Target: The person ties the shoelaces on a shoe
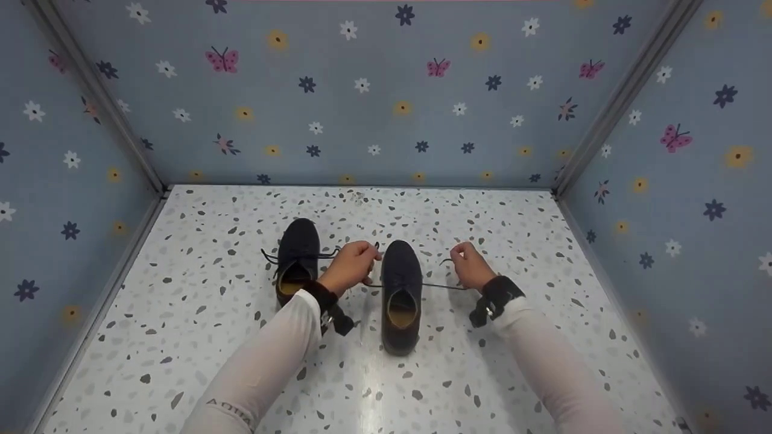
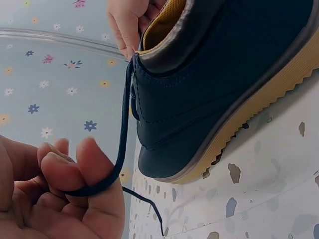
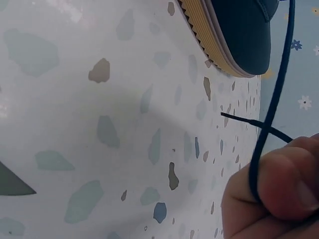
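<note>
A dark navy lace-up shoe (image 1: 402, 259) stands upright on the speckled surface between my two hands, toe pointing away from me. To its left, my left hand (image 1: 351, 265) holds one shoelace (image 2: 124, 124), which loops around its curled fingers and trails a loose end. My right hand (image 1: 471, 266), on the other side, grips the opposite shoelace (image 3: 281, 74) in curled fingers. Both laces stretch sideways from the shoe's lacing. In the left wrist view the shoe shows a yellow lining and a ridged tan sole (image 2: 264, 104).
A second matching shoe (image 1: 300, 241) sits left of my left hand, its laces spread to both sides and its heel partly hidden by my wrist. Blue flowered panels (image 1: 362, 108) enclose the white speckled surface (image 1: 211, 313) at the back and both sides.
</note>
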`<state>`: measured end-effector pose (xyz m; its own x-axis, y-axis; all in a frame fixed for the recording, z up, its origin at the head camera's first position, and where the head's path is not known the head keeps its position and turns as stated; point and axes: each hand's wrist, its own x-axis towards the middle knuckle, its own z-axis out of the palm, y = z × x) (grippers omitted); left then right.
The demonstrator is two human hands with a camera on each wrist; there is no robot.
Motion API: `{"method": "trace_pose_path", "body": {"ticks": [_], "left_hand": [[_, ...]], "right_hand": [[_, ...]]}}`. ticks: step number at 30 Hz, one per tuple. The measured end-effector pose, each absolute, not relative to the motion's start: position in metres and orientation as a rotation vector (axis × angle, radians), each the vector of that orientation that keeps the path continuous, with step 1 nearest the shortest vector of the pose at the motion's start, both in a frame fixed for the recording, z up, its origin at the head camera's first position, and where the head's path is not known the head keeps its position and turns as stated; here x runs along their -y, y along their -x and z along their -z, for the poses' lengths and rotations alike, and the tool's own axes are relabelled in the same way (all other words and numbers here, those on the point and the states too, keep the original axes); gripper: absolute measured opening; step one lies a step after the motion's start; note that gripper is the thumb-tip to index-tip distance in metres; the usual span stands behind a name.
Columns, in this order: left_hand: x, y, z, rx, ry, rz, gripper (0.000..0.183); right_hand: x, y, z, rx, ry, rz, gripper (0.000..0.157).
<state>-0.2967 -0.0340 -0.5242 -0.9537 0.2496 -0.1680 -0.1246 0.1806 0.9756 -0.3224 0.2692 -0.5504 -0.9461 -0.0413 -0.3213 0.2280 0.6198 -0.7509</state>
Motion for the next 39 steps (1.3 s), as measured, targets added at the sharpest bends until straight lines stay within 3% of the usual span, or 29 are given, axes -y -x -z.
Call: {"method": "trace_pose_path", "body": {"ticks": [19, 27, 32, 35, 39], "left_hand": [[0.034, 0.296, 0.524, -2.032, -0.016, -1.900, 0.015], [0.040, 0.292, 0.526, -2.073, -0.047, -1.825, 0.017], [0.044, 0.288, 0.525, -2.121, -0.104, -1.753, 0.019], [0.046, 0.286, 0.523, -2.120, -0.119, -1.703, 0.027], [0.050, 0.282, 0.521, -2.105, -0.164, -1.610, 0.056]], "right_hand": [[-0.277, 0.321, 0.549, -2.560, -0.142, 1.164, 0.048], [-0.283, 0.318, 0.545, -2.735, -0.107, 0.825, 0.029], [-0.270, 0.321, 0.549, -2.740, -0.092, 0.676, 0.038], [-0.261, 0.322, 0.553, -2.717, -0.119, 0.643, 0.046], [-0.251, 0.322, 0.557, -2.704, -0.199, 0.607, 0.051]]}}
